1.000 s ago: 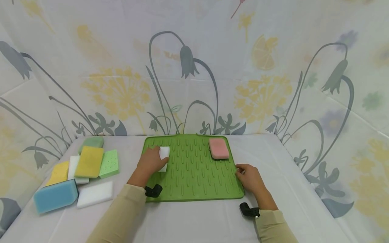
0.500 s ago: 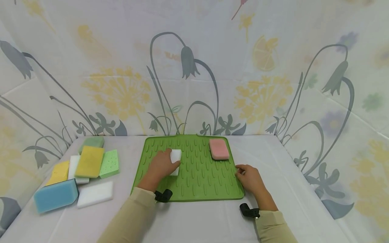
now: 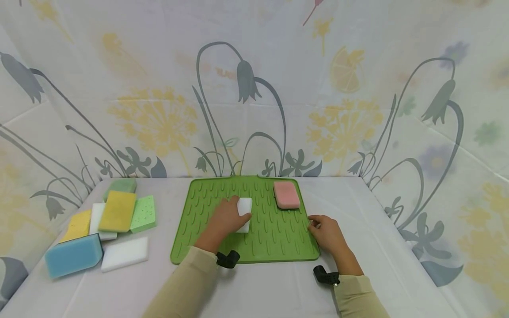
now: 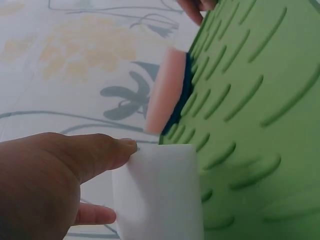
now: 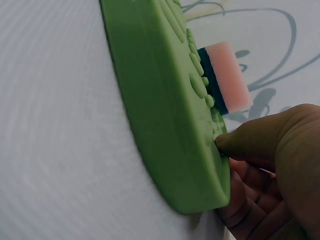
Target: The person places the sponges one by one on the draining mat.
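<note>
My left hand (image 3: 223, 218) grips a white sponge (image 3: 245, 206) over the middle of the green ribbed mat (image 3: 274, 251). In the left wrist view, the thumb lies along one edge of this white sponge (image 4: 160, 195); whether its underside touches the mat is hidden. At the mat's right edge, my right hand (image 3: 327, 233) pinches the rim, thumb on top and fingers underneath, as the right wrist view of the mat (image 5: 155, 125) makes plain. A pink sponge (image 3: 286, 194) with a dark scouring layer beneath lies in the mat's far right corner.
Left of the mat, several sponges lie grouped on the white cloth: a blue one (image 3: 74, 257), a white one (image 3: 125, 254), a yellow one (image 3: 117, 212) resting on others, and a light green one (image 3: 143, 214). A flower-patterned curtain (image 3: 254, 110) stands behind the table.
My left hand has slid right with the white sponge, from the mat's left side to its middle. The right hand and the pink sponge have stayed put.
</note>
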